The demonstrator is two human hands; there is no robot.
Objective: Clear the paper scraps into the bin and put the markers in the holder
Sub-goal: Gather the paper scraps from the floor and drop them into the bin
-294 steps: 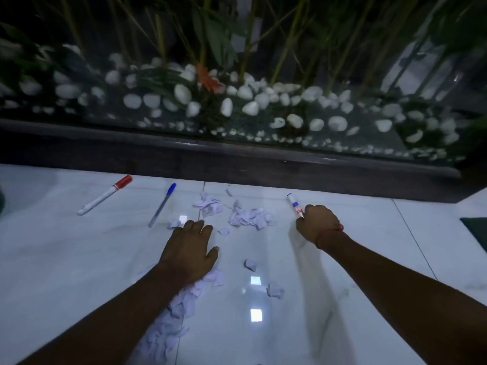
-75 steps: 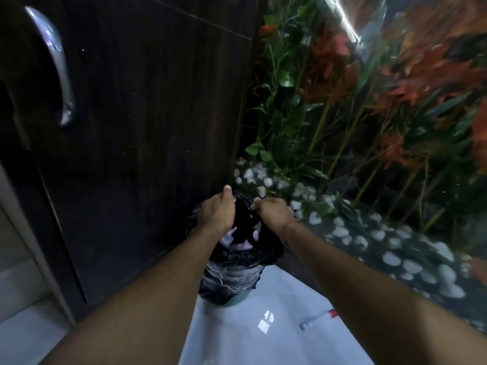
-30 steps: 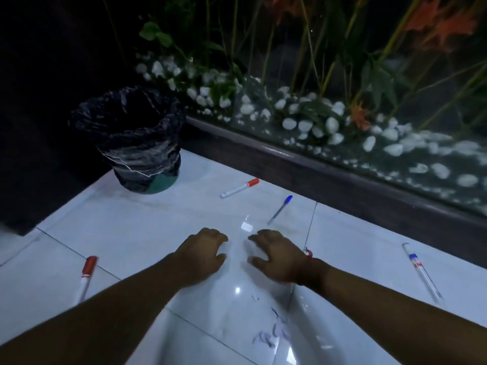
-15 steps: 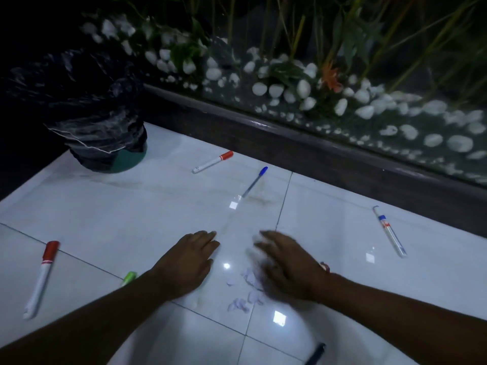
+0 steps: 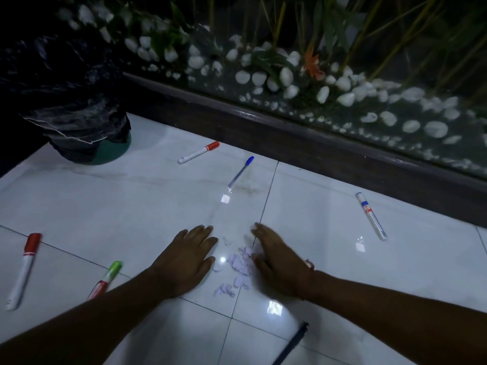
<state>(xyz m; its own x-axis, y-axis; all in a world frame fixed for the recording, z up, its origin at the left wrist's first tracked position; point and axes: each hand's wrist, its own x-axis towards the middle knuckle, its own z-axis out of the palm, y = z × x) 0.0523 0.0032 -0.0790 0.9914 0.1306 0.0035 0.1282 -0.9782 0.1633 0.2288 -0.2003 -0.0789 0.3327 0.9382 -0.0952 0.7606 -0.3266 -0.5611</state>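
Observation:
A small heap of white paper scraps (image 5: 238,267) lies on the white floor tiles between my hands. My left hand (image 5: 184,259) rests flat and open just left of the scraps. My right hand (image 5: 276,259) is open, its palm side against the heap's right edge. The bin (image 5: 79,106), lined with a black bag, stands at the far left. Markers lie scattered: a red-capped one (image 5: 198,152), a blue pen (image 5: 240,171), a blue-banded marker (image 5: 371,216), a red marker (image 5: 24,270), a green-capped marker (image 5: 106,277) and a dark pen (image 5: 291,345). No holder is in view.
A dark wooden sill (image 5: 290,133) runs across the back, with glass behind it showing white pebbles (image 5: 284,80) and plant stems. Bright light spots reflect off the glossy tiles (image 5: 105,206).
The view has shifted slightly so the bin sits further left. My right hand has slid closer to the scraps, bunching them between both hands.

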